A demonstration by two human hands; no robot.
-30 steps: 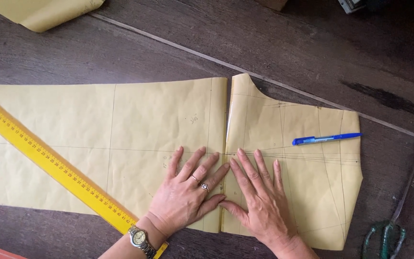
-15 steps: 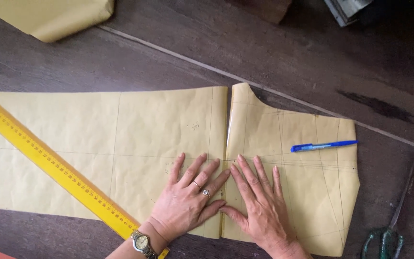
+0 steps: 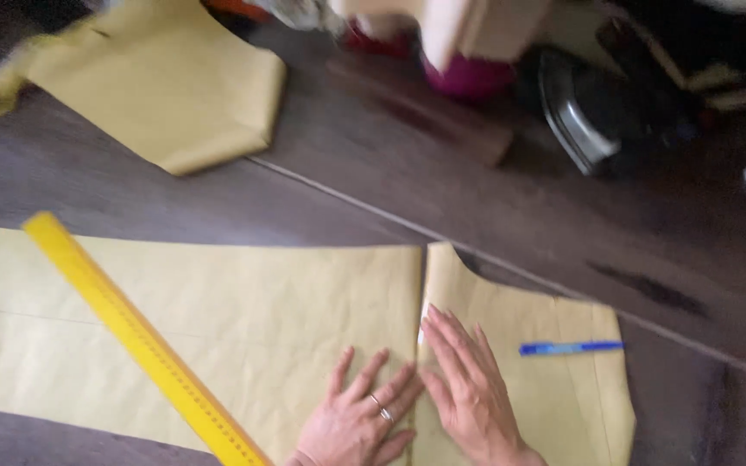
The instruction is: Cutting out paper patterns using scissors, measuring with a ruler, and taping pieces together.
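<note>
Two tan paper pattern pieces lie side by side on a dark wooden surface: a long left piece (image 3: 243, 319) and a shorter right piece (image 3: 554, 397). My left hand (image 3: 357, 423) lies flat on the left piece next to the seam, fingers spread, a ring on one finger. Across the seam, my right hand (image 3: 466, 388) presses flat on the right piece, fingertips touching the seam edge. A blue pen (image 3: 570, 349) rests on the right piece beyond my right hand. A yellow ruler (image 3: 144, 341) runs diagonally over the left piece.
A folded tan paper (image 3: 174, 91) lies at the back left. Farther back, blurred, stand a clothes iron (image 3: 589, 112), a pink-red object (image 3: 468, 78) and a pale box (image 3: 468, 26). A seam line (image 3: 520, 267) crosses the dark wooden surface diagonally.
The view has tilted up, so the paper and hands sit lower and the back clutter shows. My right hand has slid forward along the seam; the left stays flat.
</note>
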